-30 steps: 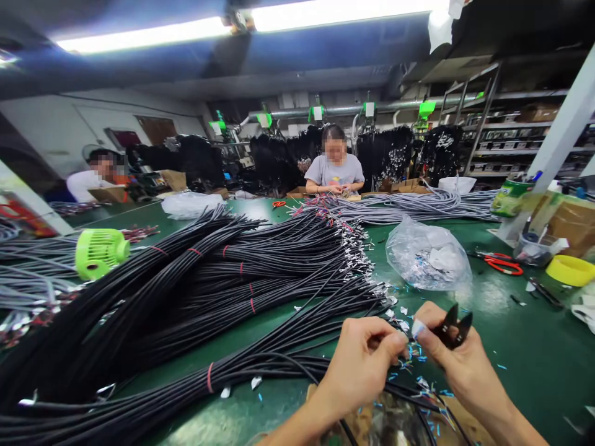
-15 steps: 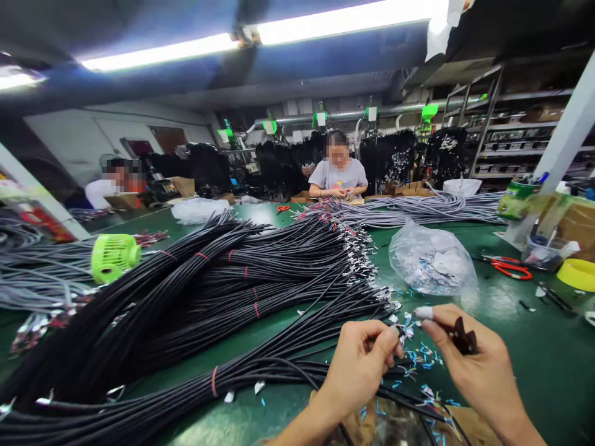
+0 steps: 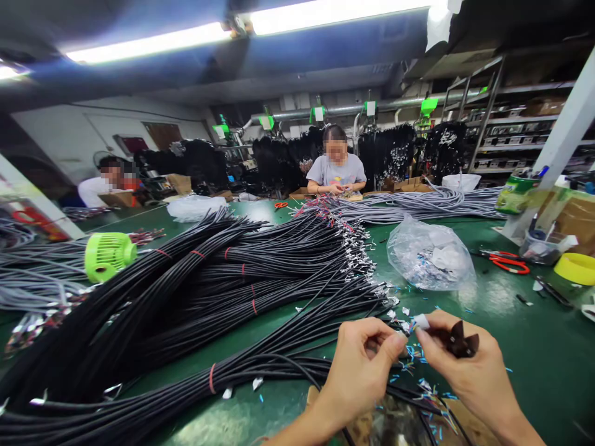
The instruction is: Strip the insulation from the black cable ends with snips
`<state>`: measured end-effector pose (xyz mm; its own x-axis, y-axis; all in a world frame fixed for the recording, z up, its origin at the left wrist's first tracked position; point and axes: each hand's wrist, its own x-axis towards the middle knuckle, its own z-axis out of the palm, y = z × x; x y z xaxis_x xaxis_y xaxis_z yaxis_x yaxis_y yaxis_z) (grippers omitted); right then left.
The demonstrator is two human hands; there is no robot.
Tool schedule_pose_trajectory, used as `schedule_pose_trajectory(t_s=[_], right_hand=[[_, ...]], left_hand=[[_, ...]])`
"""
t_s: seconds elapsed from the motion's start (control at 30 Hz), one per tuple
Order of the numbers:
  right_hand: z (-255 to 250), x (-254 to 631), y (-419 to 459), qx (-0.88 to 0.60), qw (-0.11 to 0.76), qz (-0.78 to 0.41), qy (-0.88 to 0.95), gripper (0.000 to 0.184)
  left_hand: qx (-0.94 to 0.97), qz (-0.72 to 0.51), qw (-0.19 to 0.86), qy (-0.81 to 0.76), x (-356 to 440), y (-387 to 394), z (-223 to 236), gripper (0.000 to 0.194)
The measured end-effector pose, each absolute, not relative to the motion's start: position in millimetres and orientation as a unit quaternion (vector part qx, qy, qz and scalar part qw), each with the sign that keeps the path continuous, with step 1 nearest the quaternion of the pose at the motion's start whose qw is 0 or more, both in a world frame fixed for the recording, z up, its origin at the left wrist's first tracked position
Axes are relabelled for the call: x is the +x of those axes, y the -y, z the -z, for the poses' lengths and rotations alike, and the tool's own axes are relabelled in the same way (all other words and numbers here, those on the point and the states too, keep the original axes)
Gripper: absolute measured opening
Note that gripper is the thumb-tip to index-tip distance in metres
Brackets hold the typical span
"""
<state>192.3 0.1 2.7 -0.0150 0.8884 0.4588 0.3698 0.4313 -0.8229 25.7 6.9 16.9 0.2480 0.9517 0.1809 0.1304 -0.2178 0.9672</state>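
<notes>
My left hand [image 3: 367, 356] pinches a black cable near its end between thumb and forefinger. Thin coloured wires [image 3: 411, 326] stick out of that end, and the fingertips of my right hand [image 3: 469, 365] close on them. A white cover [image 3: 422, 321] sits on the right forefinger. Some dark brown thing with pointed flaps [image 3: 462, 342] shows at the right hand's curled fingers; its kind is unclear. Under both hands lie blue and white wire scraps [image 3: 413, 353]. Left of them stretches a big pile of black cables [image 3: 279, 297], bundled with red bands.
A clear plastic bag of scraps [image 3: 430, 257] lies beyond my hands. Red-handled scissors [image 3: 509, 262], a yellow ring [image 3: 576, 269] and a pen cup [image 3: 515, 193] are at the right. A green fan [image 3: 109, 255] stands left. Across the table [image 3: 506, 310] a co-worker [image 3: 335, 170] sits by grey cables [image 3: 418, 209].
My right hand has moved left, and its fingertips have closed on the wires at the cable end by my left hand. The view has shifted slightly.
</notes>
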Motion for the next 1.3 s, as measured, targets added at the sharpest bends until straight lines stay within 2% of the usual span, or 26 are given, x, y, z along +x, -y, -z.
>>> schedule_pose_trajectory(t_s=[0.17, 0.33, 0.47, 0.63, 0.8, 0.97, 1.07, 1.3], right_hand=[[-0.1, 188.4, -2.5, -0.475, 0.528, -0.448, 0.544, 0.016], [-4.4, 183.2, -2.3, -0.455, 0.524, -0.483, 0.534, 0.017], [-2.0, 178.2, 2.1, -0.469, 0.547, -0.422, 0.549, 0.015], [5.0, 176.2, 7.2, -0.489, 0.584, -0.176, 0.624, 0.005], [7.2, 188.3, 0.4, -0.505, 0.594, -0.254, 0.572, 0.02], [1.0, 188.7, 1.3, -0.487, 0.611, -0.299, 0.547, 0.026], [-2.3, 185.4, 5.3, -0.493, 0.609, -0.257, 0.566, 0.023], [-1.6, 173.2, 11.7, -0.488, 0.609, -0.057, 0.623, 0.013]], left_hand=[[0.662, -0.446, 0.442, -0.409, 28.1, -4.7, -13.1, 0.029], [0.653, -0.426, 0.499, -0.378, 27.3, -7.3, -9.4, 0.036], [0.612, -0.429, 0.548, -0.377, 26.8, -10.5, -8.8, 0.041], [0.578, -0.439, 0.571, -0.383, 28.0, -9.8, -14.4, 0.046], [0.581, -0.439, 0.565, -0.388, 27.4, -8.9, -13.3, 0.048], [0.594, -0.434, 0.554, -0.388, 27.3, -8.9, -10.4, 0.048], [0.599, -0.434, 0.551, -0.387, 27.9, -8.3, -10.8, 0.048], [0.616, -0.45, 0.502, -0.407, 31.5, -6.4, -6.0, 0.043]])
